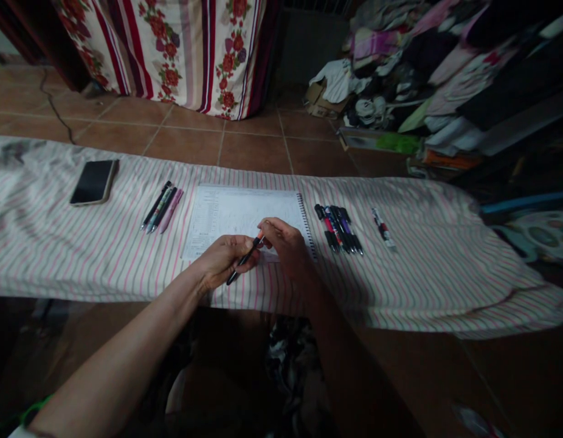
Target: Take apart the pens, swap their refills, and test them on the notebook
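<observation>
My left hand (227,258) pinches a black pen (239,266) with an orange part near its upper end. At that orange end, the bent fingers of my right hand (284,238) close around the tip, partly hiding it. Both hands are over the near edge of a spiral notebook (254,207), open at a page with faint writing and a printed table. Right of the notebook lies a row of several pens (340,230), and farther right a single white, red and black patterned pen (382,228). Several more pens (162,208), one of them pink, lie left of the notebook.
A striped cloth (427,267) covers the low surface under everything. A dark-screened phone (94,181) rests at its left. Beyond are the tiled floor (190,137), a floral curtain (172,55) and, at back right, heaped clothes (382,67) with a cardboard box (320,102).
</observation>
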Available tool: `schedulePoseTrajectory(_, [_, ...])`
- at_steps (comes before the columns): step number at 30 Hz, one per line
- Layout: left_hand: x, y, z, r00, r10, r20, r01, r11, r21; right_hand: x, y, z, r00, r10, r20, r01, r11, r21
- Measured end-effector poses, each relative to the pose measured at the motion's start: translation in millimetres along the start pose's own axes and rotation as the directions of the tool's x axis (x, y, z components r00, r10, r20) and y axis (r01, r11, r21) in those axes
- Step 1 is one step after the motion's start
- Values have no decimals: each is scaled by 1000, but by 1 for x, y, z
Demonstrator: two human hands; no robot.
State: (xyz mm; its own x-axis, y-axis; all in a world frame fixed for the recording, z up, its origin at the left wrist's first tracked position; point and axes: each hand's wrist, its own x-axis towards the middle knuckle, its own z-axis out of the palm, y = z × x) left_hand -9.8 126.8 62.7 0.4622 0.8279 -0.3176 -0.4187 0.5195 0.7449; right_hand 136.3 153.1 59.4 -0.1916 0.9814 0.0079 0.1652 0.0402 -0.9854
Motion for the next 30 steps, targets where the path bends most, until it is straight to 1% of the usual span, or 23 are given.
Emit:
schedulePoseTrajectory(3, [1,-3,0,999,37,18,-37,999,0,0,1,-1,1000,2,3,-2,1000,4])
schedulePoseTrajectory(5, [2,-6,-1,999,37,19,-37,999,1,-1,2,-3,1000,-6,17,6,999,38])
schedulePoseTrajectory(8, [4,-9,-1,999,31,-38,-30,999,19,-3,2,-7,999,-40,27,38,996,85])
schedulePoseTrajectory(12, [6,-13,4,987,93,-128,-84,994,70,-5,1,-12,996,-87,15,86,994,68])
schedulePoseTrajectory(15, [8,-14,11,969,148,-197,-113,978,177,-4,3,-14,996,-93,11,92,994,53])
schedulePoseTrajectory(19, [8,-13,16,919,227,-324,-111,934,340,-2,5,-14,995,-90,-54,92,995,38])
schedulePoseTrajectory(21, [8,-14,16,903,292,-315,-136,890,435,-1,5,-15,991,-95,-90,99,994,44])
schedulePoseTrajectory(23, [9,-17,16,889,373,-266,-200,839,507,-2,5,-16,989,-96,-115,103,993,58])
schedulePoseTrajectory(24, [9,-18,17,881,401,-250,-230,827,514,-2,4,-16,988,-95,-120,103,993,62])
schedulePoseTrajectory(26, [8,-20,19,879,405,-253,-248,840,483,-3,3,-16,989,-94,-113,101,993,57])
schedulePoseTrajectory(30, [6,-20,28,885,316,-342,-184,912,365,-4,1,-16,993,-74,-95,78,996,40])
